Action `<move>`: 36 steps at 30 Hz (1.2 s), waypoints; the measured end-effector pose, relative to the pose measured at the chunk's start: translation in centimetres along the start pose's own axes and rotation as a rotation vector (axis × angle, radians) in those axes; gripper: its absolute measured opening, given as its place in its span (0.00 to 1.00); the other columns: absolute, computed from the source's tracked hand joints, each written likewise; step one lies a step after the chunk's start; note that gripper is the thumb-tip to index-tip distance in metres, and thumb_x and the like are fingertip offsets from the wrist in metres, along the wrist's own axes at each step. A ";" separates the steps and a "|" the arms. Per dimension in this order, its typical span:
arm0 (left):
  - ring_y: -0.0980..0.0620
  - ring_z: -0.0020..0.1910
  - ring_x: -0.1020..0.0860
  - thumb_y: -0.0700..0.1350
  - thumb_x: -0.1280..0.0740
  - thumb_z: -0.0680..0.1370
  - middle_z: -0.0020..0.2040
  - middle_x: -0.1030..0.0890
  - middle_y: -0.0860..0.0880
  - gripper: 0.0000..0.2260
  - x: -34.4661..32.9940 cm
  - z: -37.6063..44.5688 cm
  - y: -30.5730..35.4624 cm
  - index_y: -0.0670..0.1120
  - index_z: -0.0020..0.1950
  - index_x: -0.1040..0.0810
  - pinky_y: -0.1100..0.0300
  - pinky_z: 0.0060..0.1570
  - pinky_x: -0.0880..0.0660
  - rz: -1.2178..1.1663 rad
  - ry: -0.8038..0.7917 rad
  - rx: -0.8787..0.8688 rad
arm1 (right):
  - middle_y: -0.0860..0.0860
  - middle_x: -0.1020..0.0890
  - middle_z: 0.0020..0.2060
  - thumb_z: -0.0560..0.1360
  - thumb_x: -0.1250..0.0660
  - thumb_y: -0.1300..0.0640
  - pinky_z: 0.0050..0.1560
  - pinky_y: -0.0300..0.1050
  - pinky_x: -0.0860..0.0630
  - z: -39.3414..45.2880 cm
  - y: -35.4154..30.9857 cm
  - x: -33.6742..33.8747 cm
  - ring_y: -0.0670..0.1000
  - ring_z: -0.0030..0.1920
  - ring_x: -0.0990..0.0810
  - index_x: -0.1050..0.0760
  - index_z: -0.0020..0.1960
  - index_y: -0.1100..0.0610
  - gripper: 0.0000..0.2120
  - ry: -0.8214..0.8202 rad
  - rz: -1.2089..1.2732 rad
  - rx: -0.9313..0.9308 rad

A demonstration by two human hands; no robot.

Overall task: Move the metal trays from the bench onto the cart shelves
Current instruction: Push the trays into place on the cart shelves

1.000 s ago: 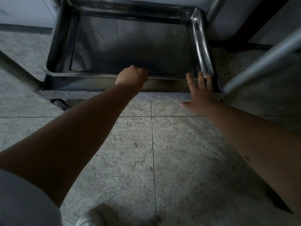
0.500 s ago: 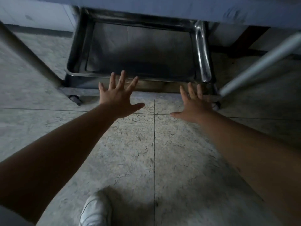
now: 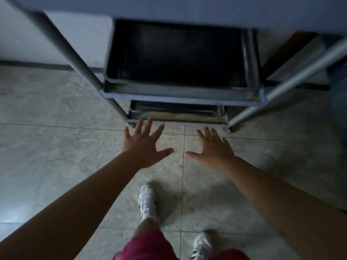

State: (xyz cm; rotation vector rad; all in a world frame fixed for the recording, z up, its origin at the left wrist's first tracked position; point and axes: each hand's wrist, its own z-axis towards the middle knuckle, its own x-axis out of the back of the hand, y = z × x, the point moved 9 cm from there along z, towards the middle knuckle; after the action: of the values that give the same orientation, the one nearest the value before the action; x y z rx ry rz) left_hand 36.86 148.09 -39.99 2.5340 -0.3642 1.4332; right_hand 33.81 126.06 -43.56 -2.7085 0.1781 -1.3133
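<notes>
A metal cart stands in front of me with slanted grey posts. One dark metal tray lies on its middle shelf. Below it, on the bottom shelf, the front rim of another metal tray shows; the rest is hidden under the middle shelf. My left hand hovers over the floor just in front of the bottom shelf, fingers spread and holding nothing. My right hand is beside it, also spread and empty. Neither hand touches a tray or the cart.
The cart's right post slants out toward me, and a caster sits at the front right corner. The top shelf edge overhangs the view. The floor is pale tile; my white shoes stand close behind my hands.
My left hand let go of the bottom tray's rim and opened. Both hands drew back from the cart. My view rose, and the middle shelf with its tray came into sight.
</notes>
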 end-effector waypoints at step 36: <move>0.40 0.81 0.56 0.73 0.43 0.76 0.84 0.58 0.44 0.44 38.2 -1.6 -0.8 0.54 0.83 0.58 0.34 0.75 0.50 0.035 0.063 -0.062 | 0.57 0.46 0.79 0.72 0.33 0.35 0.73 0.61 0.42 -9.9 -1.2 40.5 0.60 0.78 0.49 0.55 0.80 0.52 0.47 0.323 -0.192 -0.027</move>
State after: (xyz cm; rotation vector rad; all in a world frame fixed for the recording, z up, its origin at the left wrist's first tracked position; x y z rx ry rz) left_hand 54.77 145.05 -6.36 2.4392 -0.4378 1.4868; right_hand 51.04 120.14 -6.01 -2.5695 -0.0359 -1.8113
